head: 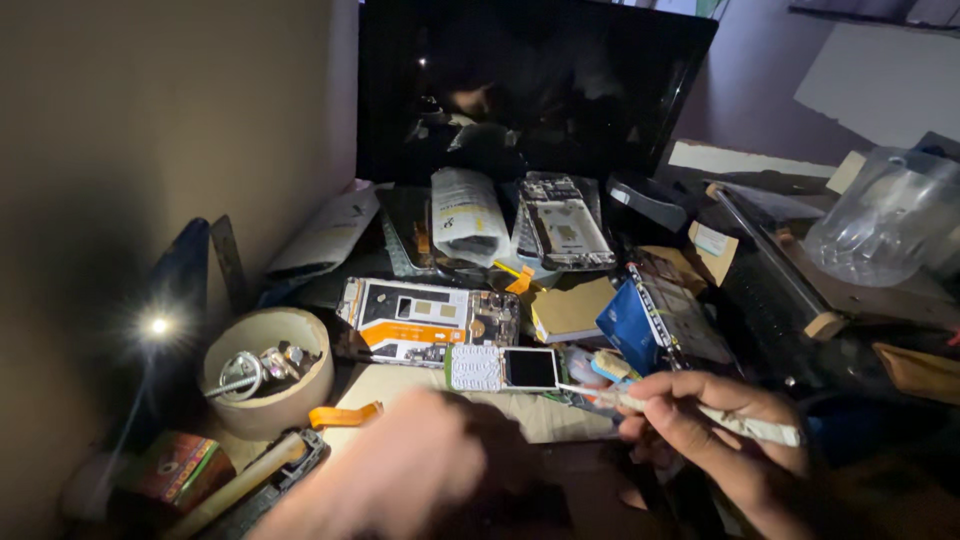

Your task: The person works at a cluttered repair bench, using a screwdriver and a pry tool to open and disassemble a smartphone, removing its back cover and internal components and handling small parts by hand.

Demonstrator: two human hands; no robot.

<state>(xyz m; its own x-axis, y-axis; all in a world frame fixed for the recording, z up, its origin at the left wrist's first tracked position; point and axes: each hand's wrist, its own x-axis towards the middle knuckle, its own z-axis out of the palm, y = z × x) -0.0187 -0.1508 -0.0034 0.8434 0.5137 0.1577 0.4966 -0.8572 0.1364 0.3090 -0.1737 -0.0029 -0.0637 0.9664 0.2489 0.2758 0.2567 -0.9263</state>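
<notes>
My right hand sits at the lower right and grips a thin white stick-like tool, its tip pointing left toward a small white keypad phone lying flat on the bench. My left hand is blurred at the bottom centre, just in front of that phone; whether it holds anything cannot be told. Behind the phone lies an opened phone body with an orange flex strip.
A round tub of metal parts stands at left beside a small bright lamp. Several opened phones, a white pouch, a blue box, a dark monitor and a clear plastic container crowd the bench.
</notes>
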